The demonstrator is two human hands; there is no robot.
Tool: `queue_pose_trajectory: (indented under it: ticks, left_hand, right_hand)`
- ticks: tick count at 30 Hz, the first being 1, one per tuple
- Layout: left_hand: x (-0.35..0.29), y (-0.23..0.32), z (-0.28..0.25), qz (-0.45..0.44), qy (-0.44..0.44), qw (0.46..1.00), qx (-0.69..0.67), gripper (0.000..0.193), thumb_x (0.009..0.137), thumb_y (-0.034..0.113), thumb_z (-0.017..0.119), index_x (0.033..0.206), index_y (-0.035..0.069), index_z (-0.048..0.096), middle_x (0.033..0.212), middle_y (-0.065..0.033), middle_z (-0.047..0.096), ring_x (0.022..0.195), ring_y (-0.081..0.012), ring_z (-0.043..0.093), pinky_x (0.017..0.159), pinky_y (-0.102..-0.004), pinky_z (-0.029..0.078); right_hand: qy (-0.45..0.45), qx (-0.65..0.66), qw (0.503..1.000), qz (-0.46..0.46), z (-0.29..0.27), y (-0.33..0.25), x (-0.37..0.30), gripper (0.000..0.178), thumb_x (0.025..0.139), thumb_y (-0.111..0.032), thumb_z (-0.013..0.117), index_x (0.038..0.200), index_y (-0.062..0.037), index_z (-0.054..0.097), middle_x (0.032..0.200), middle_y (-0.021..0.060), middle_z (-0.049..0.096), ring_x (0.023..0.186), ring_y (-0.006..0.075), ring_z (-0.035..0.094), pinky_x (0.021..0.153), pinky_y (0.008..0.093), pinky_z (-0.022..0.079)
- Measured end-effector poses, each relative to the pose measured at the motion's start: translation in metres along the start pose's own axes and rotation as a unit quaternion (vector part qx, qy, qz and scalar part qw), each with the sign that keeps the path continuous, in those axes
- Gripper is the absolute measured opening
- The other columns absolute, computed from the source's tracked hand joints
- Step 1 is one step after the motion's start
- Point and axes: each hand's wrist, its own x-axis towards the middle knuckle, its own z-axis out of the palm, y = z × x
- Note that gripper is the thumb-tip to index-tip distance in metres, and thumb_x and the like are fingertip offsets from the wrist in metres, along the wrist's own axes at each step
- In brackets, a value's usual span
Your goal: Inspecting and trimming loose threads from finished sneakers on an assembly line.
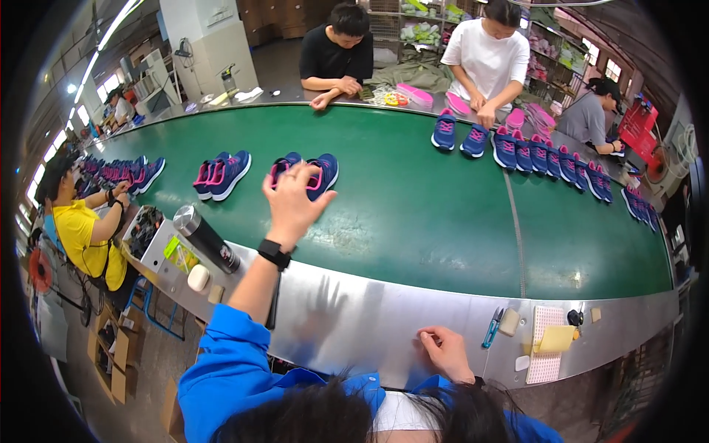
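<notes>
My left hand reaches out over the green conveyor belt, a black watch on its wrist. Its fingers rest on a pair of blue shoes with pink trim, and the thumb is spread to the right; a firm grip does not show. My right hand lies on the metal edge of the bench close to my body. Its fingers are curled in, and nothing is visible in them.
A second blue-and-pink pair stands left of my hand, and more shoes line the belt's far right. A black metal flask lies at the left. Blue scissors and a yellow pad sit at the right. Other people work around the belt.
</notes>
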Motion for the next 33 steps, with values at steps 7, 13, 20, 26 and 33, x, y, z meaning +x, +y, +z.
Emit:
queue_pose_trajectory:
  ticks: [7,13,20,26,33]
  left_hand:
    - [-0.092,0.076,0.129,-0.143,-0.115,0.850,-0.494,0.020,0.082,0.018,0.071,0.096,0.005,0.066,0.088,-0.0042,0.068,0.081,-0.0144,0.062,0.077,-0.0295,0.048]
    - [-0.115,0.124,0.175,-0.257,-0.239,0.683,-0.641,0.016,0.089,0.017,0.066,0.095,0.002,0.066,0.088,-0.0031,0.066,0.082,-0.0092,0.060,0.075,-0.0238,0.047]
    - [-0.057,0.126,0.238,-0.313,-0.346,0.565,-0.680,0.017,0.092,0.022,0.063,0.100,0.007,0.062,0.090,-0.0012,0.062,0.081,-0.0094,0.060,0.071,-0.0224,0.047]
    - [-0.051,0.125,0.266,-0.342,-0.389,0.465,-0.719,0.021,0.092,0.023,0.063,0.102,0.005,0.060,0.087,-0.0023,0.060,0.077,-0.0105,0.062,0.069,-0.0224,0.051]
    - [-0.063,0.147,0.279,-0.284,-0.424,0.485,-0.710,0.027,0.097,0.029,0.055,0.112,0.008,0.059,0.097,0.0038,0.060,0.084,-0.0034,0.052,0.074,-0.0194,0.041]
  right_hand:
    - [-0.068,0.051,0.996,-0.008,-0.004,0.010,0.057,0.025,0.089,-0.023,0.060,0.100,-0.0019,0.069,0.087,0.0125,0.070,0.075,0.0195,0.068,0.069,0.0314,0.053]
    - [-0.059,0.159,0.985,0.041,-0.026,0.015,0.149,0.025,0.091,-0.015,0.058,0.112,-0.0004,0.061,0.095,0.0099,0.069,0.080,0.0168,0.068,0.069,0.0290,0.055]
    - [-0.073,0.258,0.952,0.145,-0.042,0.049,0.334,0.045,0.094,-0.010,0.055,0.134,-0.0082,0.035,0.108,0.0157,0.058,0.087,0.0240,0.067,0.074,0.0321,0.057]
    - [0.085,0.316,0.935,0.133,-0.054,0.068,0.479,0.057,0.090,-0.001,0.054,0.139,-0.0146,0.027,0.115,0.0182,0.051,0.088,0.0302,0.066,0.074,0.0387,0.059]
    - [0.286,0.430,0.854,0.073,-0.041,0.091,0.592,0.079,0.083,-0.004,0.069,0.141,-0.0273,0.022,0.122,0.0201,0.041,0.092,0.0291,0.061,0.072,0.0418,0.060]
